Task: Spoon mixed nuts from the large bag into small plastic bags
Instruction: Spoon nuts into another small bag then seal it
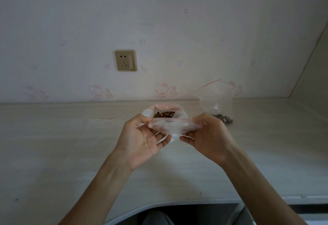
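You hold a small plastic bag up over the table, one hand at each end of its red-lined zip edge. Your left hand has the thumb and curled fingers pinching the bag's left end, palm turned up toward you. Your right hand grips the right end in the same way, its fingers folded around the plastic. The bag is stretched between the two hands and looks empty, though the clear film is hard to read against your fingers.

Just behind the held bag, the large bag sits on the table with its mouth rolled open, pinkish at the back rim, and mixed nuts show dark and brown inside it. The held bag's zip line crosses in front of its opening.

To the right, near the wall, another small bag stands upright with its red strip slanting above it and a few dark nuts lying at its bottom. To the left of the large bag, a flat bag lies on the table, told mostly by its short red line.

On the wall behind, a gold-coloured socket plate sits above the table, amid pale pink cartoon-cat wallpaper.
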Motion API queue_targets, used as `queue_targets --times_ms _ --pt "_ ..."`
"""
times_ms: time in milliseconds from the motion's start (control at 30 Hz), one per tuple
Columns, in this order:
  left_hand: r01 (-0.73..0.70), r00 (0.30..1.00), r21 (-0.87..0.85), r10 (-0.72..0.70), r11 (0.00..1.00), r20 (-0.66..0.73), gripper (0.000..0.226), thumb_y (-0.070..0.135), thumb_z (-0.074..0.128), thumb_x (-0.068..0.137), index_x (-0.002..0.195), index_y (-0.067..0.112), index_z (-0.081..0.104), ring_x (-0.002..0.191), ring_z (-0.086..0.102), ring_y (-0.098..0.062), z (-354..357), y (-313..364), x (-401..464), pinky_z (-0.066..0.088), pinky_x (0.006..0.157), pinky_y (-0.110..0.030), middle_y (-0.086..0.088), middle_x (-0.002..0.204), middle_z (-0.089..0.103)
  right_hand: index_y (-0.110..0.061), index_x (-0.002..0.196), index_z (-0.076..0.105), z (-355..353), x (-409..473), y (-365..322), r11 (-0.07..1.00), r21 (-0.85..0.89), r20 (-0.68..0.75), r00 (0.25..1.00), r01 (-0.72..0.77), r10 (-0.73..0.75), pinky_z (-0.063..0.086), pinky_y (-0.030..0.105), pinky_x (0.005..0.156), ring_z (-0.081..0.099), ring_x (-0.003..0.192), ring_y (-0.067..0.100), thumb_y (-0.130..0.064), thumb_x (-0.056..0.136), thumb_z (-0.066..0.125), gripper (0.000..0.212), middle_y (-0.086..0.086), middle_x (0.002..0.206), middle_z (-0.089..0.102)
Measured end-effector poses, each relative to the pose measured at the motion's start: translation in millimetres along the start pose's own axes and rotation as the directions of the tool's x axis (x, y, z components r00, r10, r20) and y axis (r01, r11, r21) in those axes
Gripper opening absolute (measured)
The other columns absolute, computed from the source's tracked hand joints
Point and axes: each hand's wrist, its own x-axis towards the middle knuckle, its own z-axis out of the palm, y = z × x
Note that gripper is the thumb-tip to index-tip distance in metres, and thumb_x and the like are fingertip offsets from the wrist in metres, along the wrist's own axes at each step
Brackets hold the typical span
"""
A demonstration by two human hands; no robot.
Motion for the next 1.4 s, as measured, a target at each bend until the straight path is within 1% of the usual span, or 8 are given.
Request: queue_targets --times_ms 100,233,333,500,700,967,1233,1400 --pt "-0.130 0.991 0.210 0.126 0.969 0.034 0.067 0.019 0.075 0.068 0.130 -0.002 0.062 0.101 0.062 -0.019 -3.4 -3.5 2.7 0.049 0.105 -0.042 -0.010 0.118 0.060 -0.015 0.077 0.077 -2.4 -2.5 3.2 0.964 -0.258 -0.048 0.996 0.057 -0.072 0.058 0.034 0.085 0.070 0.088 0.019 -0.025 0.070 0.079 0.012 0.007 0.094 0.074" --pt "-0.303 0.933 0.568 0.358 0.765 0.016 0.033 0.020 0.082 0.058 0.090 0.015 0.074 0.097 0.069 -0.020 1.1 -13.0 4.0 0.055 0.092 -0.035 -0.008 0.100 0.075 -0.005 0.088 0.071 0.1 -2.9 6.9 0.909 -0.409 -0.173 0.971 0.079 -0.162 0.061 0.033 0.087 0.075 0.098 0.024 -0.015 0.074 0.087 0.024 0.006 0.099 0.079" --pt "-0.321 0.811 0.720 0.571 0.616 -0.126 0.026 0.023 0.085 0.056 0.066 0.018 0.061 0.082 0.064 -0.019 4.5 -21.9 10.5 0.053 0.079 -0.037 -0.006 0.081 0.068 -0.005 0.083 0.065 8.3 2.2 15.6 0.909 -0.412 -0.382 0.893 0.067 -0.239 0.063 0.040 0.086 0.073 0.090 0.027 -0.009 0.089 0.074 0.011 0.008 0.087 0.077" --pt "-0.398 0.597 0.830 0.797 0.390 -0.088 0.016 0.008 0.073 0.090 0.086 0.003 0.058 0.081 0.070 -0.024 3.6 -32.8 19.0 0.063 0.073 -0.045 -0.014 0.086 0.068 -0.005 0.089 0.065 15.6 4.8 26.8 0.921 -0.360 -0.513 0.792 0.152 -0.331 0.062 0.034 0.063 0.070 0.066 0.019 -0.014 0.096 0.069 0.012 0.009 0.077 0.073" --pt "-0.415 0.637 0.734 0.748 0.538 -0.188 0.011 0.010 0.075 0.093 0.094 0.009 0.064 0.084 0.075 -0.020 -7.5 -32.0 13.5 0.063 0.068 -0.036 -0.011 0.100 0.072 -0.003 0.102 0.061 7.1 -3.3 22.1 0.966 -0.162 -0.552 0.793 0.203 -0.259 0.064 0.038 0.064 0.078 0.080 0.035 -0.002 0.091 0.073 0.016 0.018 0.089 0.078" --pt "-0.236 0.946 0.100 0.252 0.967 -0.206 0.014 0.005 0.070 0.084 0.087 0.007 0.083 0.085 0.078 -0.021 -2.5 -23.0 4.5 0.063 0.069 -0.031 -0.017 0.096 0.078 0.007 0.110 0.066 1.0 -3.5 22.5 0.914 0.381 -0.326 0.945 0.141 -0.010 0.065 0.030 0.069 0.078 0.079 0.022 0.001 0.089 0.062 0.022 0.020 0.096 0.075" --pt "-0.174 0.966 0.278 0.218 0.945 -0.136 0.031 0.019 0.069 0.082 0.110 0.005 0.071 0.067 0.066 -0.011 1.5 -25.2 6.4 0.061 0.067 -0.036 -0.001 0.076 0.066 -0.001 0.109 0.073 1.4 -3.1 26.7 0.965 0.259 -0.259 0.965 0.033 0.036 0.063 0.039 0.073 0.075 0.085 0.026 -0.012 0.093 0.055 0.027 0.017 0.100 0.073" --pt "-0.055 0.991 -0.016 0.053 0.998 -0.121 0.021 0.017 0.063 0.076 0.095 0.011 0.056 0.062 0.056 -0.015 1.3 -17.6 2.8 0.053 0.071 -0.038 -0.002 0.067 0.054 -0.001 0.101 0.077 1.3 -2.4 24.9 0.956 0.292 -0.167 0.985 0.004 0.047 0.054 0.037 0.083 0.071 0.089 0.026 -0.015 0.083 0.055 0.031 0.018 0.107 0.072"
